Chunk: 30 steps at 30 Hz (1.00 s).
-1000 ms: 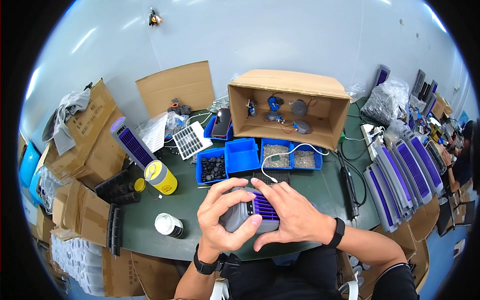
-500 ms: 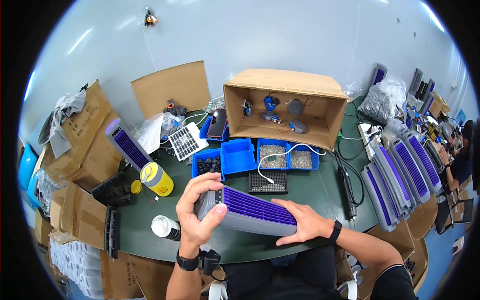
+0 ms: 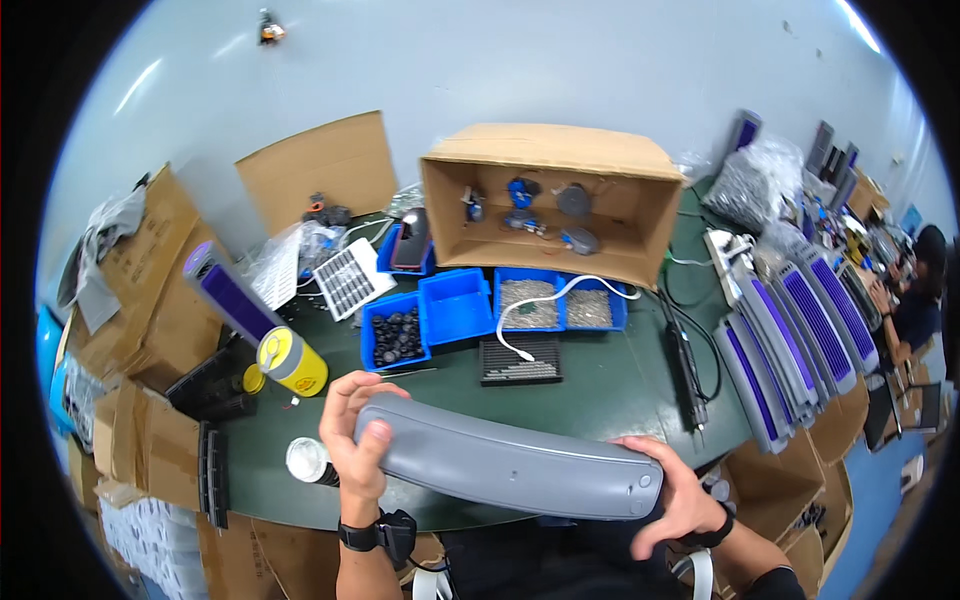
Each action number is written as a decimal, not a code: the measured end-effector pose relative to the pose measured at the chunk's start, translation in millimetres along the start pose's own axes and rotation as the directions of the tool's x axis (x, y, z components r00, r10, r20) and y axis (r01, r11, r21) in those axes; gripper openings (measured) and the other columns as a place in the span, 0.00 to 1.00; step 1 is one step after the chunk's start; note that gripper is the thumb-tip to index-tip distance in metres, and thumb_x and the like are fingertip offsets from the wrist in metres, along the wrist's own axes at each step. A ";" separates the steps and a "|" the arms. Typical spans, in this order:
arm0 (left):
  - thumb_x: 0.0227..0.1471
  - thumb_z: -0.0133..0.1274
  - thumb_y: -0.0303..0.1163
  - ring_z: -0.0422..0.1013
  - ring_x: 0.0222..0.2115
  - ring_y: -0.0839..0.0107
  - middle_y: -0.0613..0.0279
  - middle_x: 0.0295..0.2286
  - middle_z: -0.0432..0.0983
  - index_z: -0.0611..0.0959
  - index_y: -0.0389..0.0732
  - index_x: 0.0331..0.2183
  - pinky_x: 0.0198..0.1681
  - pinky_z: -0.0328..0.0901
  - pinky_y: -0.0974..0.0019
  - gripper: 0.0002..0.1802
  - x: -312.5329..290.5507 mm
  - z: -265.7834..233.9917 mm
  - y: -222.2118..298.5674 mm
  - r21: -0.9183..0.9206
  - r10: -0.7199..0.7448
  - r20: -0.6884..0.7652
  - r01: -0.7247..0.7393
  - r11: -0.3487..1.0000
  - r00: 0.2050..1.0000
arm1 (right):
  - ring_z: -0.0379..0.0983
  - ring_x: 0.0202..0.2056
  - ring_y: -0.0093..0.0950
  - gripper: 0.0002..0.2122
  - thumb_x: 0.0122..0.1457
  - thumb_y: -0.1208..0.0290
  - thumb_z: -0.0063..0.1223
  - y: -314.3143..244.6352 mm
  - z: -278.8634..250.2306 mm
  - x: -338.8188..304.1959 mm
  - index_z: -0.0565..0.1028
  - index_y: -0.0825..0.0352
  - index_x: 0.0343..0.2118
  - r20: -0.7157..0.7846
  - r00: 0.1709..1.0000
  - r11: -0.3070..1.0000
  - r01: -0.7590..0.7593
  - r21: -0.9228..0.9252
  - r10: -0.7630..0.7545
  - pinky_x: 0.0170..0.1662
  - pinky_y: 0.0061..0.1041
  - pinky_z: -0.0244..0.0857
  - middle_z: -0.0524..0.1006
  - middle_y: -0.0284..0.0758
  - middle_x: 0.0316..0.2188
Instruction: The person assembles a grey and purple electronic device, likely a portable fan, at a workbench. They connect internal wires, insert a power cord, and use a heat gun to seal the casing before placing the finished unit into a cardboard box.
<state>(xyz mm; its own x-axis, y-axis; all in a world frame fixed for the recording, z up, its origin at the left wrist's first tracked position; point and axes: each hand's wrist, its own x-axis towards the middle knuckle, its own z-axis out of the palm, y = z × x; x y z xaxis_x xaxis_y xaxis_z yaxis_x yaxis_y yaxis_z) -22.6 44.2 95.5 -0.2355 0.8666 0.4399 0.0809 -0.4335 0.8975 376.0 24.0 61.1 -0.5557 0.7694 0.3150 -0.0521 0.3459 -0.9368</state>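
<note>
Between my hands, above the near edge of the table, is a long, curved grey tower fan (image 3: 505, 458), its smooth grey shell facing up. My left hand (image 3: 350, 445) is closed round its left end, thumb on the shell. At the right end, my right hand (image 3: 690, 498) has its fingers along the far edge while the thumb stands off below. The purple grille is hidden underneath. A white-lidded jar (image 3: 306, 459) stands just left of my left hand.
Beyond the fan are blue bins (image 3: 455, 300) with small parts and a black perforated tray (image 3: 520, 365). An open cardboard box (image 3: 550, 147) holds motors. To the right lie a corded screwdriver (image 3: 688, 375) and several stacked fans (image 3: 800, 320). A co-worker (image 3: 915, 310) sits far right.
The fan has been turned over: its purple grille faced up, and now the grey shell does. My right hand has moved right and lower, round the fan's end.
</note>
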 end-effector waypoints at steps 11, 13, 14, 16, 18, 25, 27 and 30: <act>0.55 0.59 0.37 0.75 0.37 0.68 0.53 0.35 0.81 0.83 0.32 0.37 0.45 0.67 0.65 0.16 -34.8 5.5 -14.4 0.044 -0.154 0.003 0.153 0.987 0.988 | 0.76 0.50 0.33 0.45 0.37 0.59 0.87 1.5 9.0 -9.6 0.72 0.69 0.58 -0.161 0.982 0.961 0.052 -0.273 -0.099 0.53 0.33 0.71 0.78 0.42 0.49; 0.61 0.58 0.37 0.69 0.34 0.76 0.65 0.32 0.79 0.85 0.35 0.34 0.41 0.62 0.69 0.14 -33.0 8.7 -23.2 0.147 -0.304 -0.071 0.312 0.939 0.950 | 0.75 0.51 0.31 0.43 0.39 0.59 0.86 -2.8 -3.1 5.8 0.72 0.67 0.59 -0.138 0.982 0.952 -0.161 -0.259 0.128 0.55 0.33 0.69 0.79 0.40 0.49; 0.64 0.57 0.43 0.65 0.32 0.78 0.69 0.29 0.77 0.86 0.35 0.32 0.37 0.59 0.69 0.20 -29.2 17.0 -28.7 0.176 -0.391 -0.124 0.408 0.896 0.912 | 0.74 0.53 0.28 0.40 0.42 0.60 0.84 5.9 -14.2 18.9 0.72 0.64 0.59 -0.135 0.959 0.952 -0.269 -0.145 0.251 0.58 0.31 0.67 0.79 0.36 0.48; 0.64 0.54 0.55 0.68 0.34 0.75 0.63 0.30 0.79 0.87 0.34 0.31 0.41 0.63 0.67 0.30 -20.9 34.7 -49.3 0.250 -0.536 -0.178 0.565 0.787 0.825 | 0.73 0.51 0.26 0.31 0.52 0.59 0.77 40.9 -38.2 32.7 0.74 0.64 0.56 -0.139 0.880 0.889 -0.441 0.123 0.455 0.57 0.29 0.66 0.79 0.33 0.46; 0.63 0.53 0.61 0.71 0.35 0.70 0.59 0.29 0.80 0.88 0.32 0.32 0.43 0.65 0.64 0.36 -14.1 47.4 -65.8 0.352 -0.603 -0.211 0.635 0.687 0.769 | 0.73 0.48 0.27 0.26 0.63 0.45 0.62 63.1 -40.8 50.5 0.79 0.67 0.48 -0.334 0.814 0.872 -0.487 0.050 0.475 0.53 0.30 0.66 0.80 0.37 0.42; 0.65 0.41 0.66 0.79 0.42 0.41 0.34 0.34 0.83 0.88 0.31 0.34 0.50 0.69 0.48 0.44 21.3 58.2 -40.7 0.862 -0.664 0.004 0.333 0.381 0.748 | 0.76 0.42 0.40 0.28 0.68 0.45 0.51 51.4 -47.4 61.4 0.80 0.73 0.47 -0.588 0.746 0.705 -0.597 -0.383 0.312 0.50 0.37 0.68 0.80 0.46 0.39; 0.65 0.49 0.59 0.80 0.39 0.47 0.39 0.35 0.83 0.87 0.34 0.39 0.46 0.71 0.51 0.33 29.3 47.8 -30.3 0.900 -0.549 0.145 0.120 0.419 0.823 | 0.77 0.41 0.39 0.24 0.68 0.50 0.54 58.4 -37.5 48.1 0.80 0.72 0.47 -0.671 0.728 0.794 -0.488 -0.362 0.141 0.50 0.37 0.69 0.80 0.45 0.40; 0.61 0.59 0.42 0.81 0.39 0.50 0.41 0.36 0.84 0.85 0.32 0.41 0.43 0.73 0.54 0.20 59.7 64.4 -4.5 0.831 -0.324 0.364 -0.147 0.536 0.873 | 0.73 0.28 0.24 0.13 0.71 0.66 0.54 69.3 -17.2 12.8 0.79 0.73 0.35 -0.809 0.587 0.893 -0.345 -0.290 -0.035 0.33 0.25 0.65 0.78 0.36 0.29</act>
<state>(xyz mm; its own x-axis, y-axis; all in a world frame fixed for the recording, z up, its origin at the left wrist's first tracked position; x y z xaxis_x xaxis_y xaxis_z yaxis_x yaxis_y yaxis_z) 25.4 113.9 119.7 0.1204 0.9872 0.1049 0.8832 -0.1547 0.4427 379.5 67.1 2.8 0.3469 0.8737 0.3410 0.3857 0.1986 -0.9010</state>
